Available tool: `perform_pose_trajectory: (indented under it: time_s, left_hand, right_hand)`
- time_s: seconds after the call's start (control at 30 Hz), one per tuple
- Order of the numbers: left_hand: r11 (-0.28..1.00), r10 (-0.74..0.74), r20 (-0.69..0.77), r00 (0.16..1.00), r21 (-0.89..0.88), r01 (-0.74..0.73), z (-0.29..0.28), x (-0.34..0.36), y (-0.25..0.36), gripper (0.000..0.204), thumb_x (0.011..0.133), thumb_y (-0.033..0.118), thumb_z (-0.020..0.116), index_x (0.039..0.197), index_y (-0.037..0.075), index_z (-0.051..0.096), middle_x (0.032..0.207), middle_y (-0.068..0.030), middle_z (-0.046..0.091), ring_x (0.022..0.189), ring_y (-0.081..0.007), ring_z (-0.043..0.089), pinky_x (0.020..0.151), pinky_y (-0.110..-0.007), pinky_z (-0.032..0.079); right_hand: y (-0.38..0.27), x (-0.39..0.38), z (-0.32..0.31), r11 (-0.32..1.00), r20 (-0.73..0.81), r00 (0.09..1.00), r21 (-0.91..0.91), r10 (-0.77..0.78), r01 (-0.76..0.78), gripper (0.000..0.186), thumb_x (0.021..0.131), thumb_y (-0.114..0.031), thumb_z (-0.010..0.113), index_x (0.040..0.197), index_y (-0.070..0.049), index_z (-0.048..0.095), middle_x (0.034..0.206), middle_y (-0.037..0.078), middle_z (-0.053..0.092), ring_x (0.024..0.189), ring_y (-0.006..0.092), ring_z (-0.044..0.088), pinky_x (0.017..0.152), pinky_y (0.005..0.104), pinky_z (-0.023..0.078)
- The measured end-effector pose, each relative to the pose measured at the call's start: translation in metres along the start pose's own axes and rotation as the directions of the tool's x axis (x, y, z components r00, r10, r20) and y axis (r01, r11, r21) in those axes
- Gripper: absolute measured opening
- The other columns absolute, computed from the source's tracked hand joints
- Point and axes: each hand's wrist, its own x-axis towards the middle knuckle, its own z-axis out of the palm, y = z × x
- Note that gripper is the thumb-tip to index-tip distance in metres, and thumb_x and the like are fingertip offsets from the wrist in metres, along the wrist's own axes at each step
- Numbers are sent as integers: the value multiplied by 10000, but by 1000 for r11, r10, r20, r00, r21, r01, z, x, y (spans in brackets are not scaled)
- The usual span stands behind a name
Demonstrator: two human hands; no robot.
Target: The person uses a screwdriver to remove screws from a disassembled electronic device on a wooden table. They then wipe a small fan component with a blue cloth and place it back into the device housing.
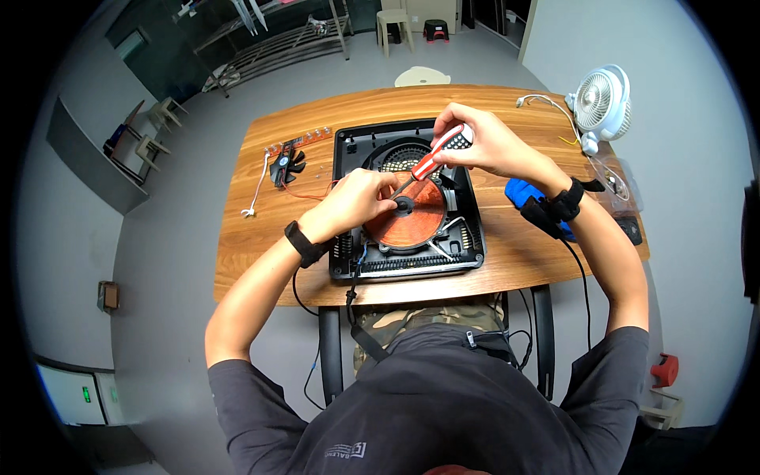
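Head view looked down on a wooden counter (507,261) that carried an opened black appliance housing (345,166), with a round copper-coloured coil (416,226) lying flat in its middle and a black vent grille (400,156) behind it. A screwdriver (431,158) with a red, white and black handle sat above the coil. Its long axis ran on a slant, the handle up and to the right at the far side, the metal shaft pointing down and to the left toward the dark hub at the coil's centre.

The right hand (483,142) gripped the handle, its fingers curled tight around it. The left hand (352,202) rested on the coil's left edge, its fingers bunched close around the lower shaft near the tip; the tip itself was hidden behind them. Both wrists wore black bands, and a black cable ran down from the right one.

Left of the housing lay a small black fan (286,165) with red wires, a strip of circuit board (305,138) just behind it, and a white cable (257,190) trailing toward the counter's left edge. Right of the housing, a blue object (518,190) showed partly under the right wrist. A white desk fan (603,103) stood at the far right corner, well apart from the hands, with a white cord (542,100) beside it.
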Motion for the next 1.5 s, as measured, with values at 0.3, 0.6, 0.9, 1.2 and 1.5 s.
perform_pose_trajectory:
  time_s: [0.3, 0.6, 0.9, 1.2, 1.5]
  left_hand:
    - [997, 74, -131, 989, 45, -68, 8, 5, -3, 547, 858, 238, 804, 1320, 14, 614, 1280, -187, 645, 1138, -356, 652, 944, -424, 534]
    - [976, 101, 35, 994, 188, -106, 30, -4, -14, 721, 837, 385, 820, 1412, 34, 564, 1498, -168, 523, 1339, -363, 526, 1107, -470, 430]
    - [973, 69, 85, 994, 216, -86, 26, 2, -14, 696, 809, 417, 837, 1383, 83, 629, 1529, -138, 507, 1358, -339, 514, 1088, -470, 427]
    - [968, 74, 71, 995, 235, -89, 25, 2, -10, 690, 793, 414, 847, 1363, 86, 637, 1500, -135, 526, 1331, -336, 523, 1092, -467, 421]
    - [972, 56, 65, 996, 223, -69, 26, 3, -8, 707, 785, 415, 855, 1363, 69, 639, 1481, -157, 539, 1348, -346, 509, 1113, -476, 405]
  right_hand:
    - [15, -5, -21, 999, -143, 990, 40, 21, -15, 377, 900, -127, 806, 1133, -44, 522, 976, 63, 702, 847, 109, 691, 689, 239, 558]
    - [6, -9, -57, 944, -84, 993, -327, -82, 50, 404, 865, -248, 837, 1015, 0, 555, 872, 155, 733, 813, 235, 732, 725, 340, 566]
    - [3, 12, -55, 906, 43, 989, -397, -139, 145, 369, 843, -181, 836, 982, -18, 535, 844, 121, 696, 790, 235, 697, 688, 331, 543]
    - [0, 22, -43, 905, 115, 989, -403, -94, 133, 415, 823, -240, 839, 1017, -8, 554, 899, 168, 637, 845, 346, 630, 734, 427, 502]
    - [-4, 26, -41, 888, 145, 986, -440, -80, 137, 400, 835, -232, 826, 1030, -1, 564, 850, 183, 638, 791, 347, 632, 711, 437, 500]
